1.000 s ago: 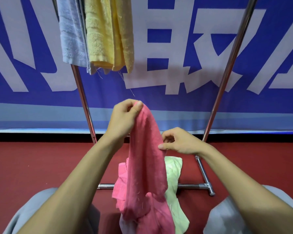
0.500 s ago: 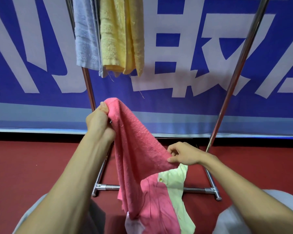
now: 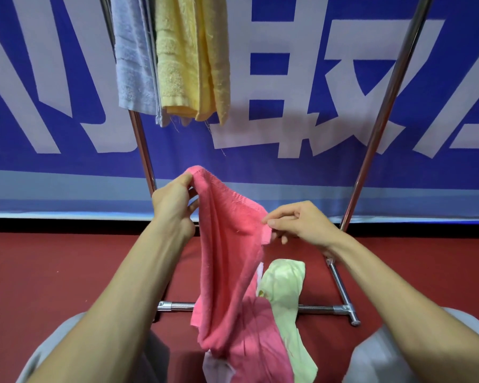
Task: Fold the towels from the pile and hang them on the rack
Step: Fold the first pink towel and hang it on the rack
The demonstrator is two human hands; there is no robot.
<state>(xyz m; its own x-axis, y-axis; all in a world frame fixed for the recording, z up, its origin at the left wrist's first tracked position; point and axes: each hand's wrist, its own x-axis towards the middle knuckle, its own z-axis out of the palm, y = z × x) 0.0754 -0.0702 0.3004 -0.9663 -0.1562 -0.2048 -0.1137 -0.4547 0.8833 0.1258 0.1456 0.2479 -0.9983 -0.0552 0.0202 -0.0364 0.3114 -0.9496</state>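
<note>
A pink towel (image 3: 227, 258) hangs in front of me, stretched along its top edge between both hands. My left hand (image 3: 174, 203) pinches its upper left corner, the higher one. My right hand (image 3: 299, 225) pinches the other top corner, lower and to the right. The towel's lower end droops onto the pile (image 3: 263, 349) between my knees, where a pale green towel (image 3: 285, 294), more pink cloth and a white piece lie. On the metal rack (image 3: 376, 128) a light blue towel (image 3: 134, 56) and a yellow towel (image 3: 191, 59) hang at the upper left.
The rack's base bar (image 3: 321, 309) lies on the red floor (image 3: 53, 272) just behind the pile. A blue and white banner (image 3: 302, 78) fills the wall behind the rack. My grey-clad knees (image 3: 393, 352) flank the pile.
My right hand rose and took the towel's top right corner, spreading the upper edge. My left hand shifted right with its corner. The view tilted slightly.
</note>
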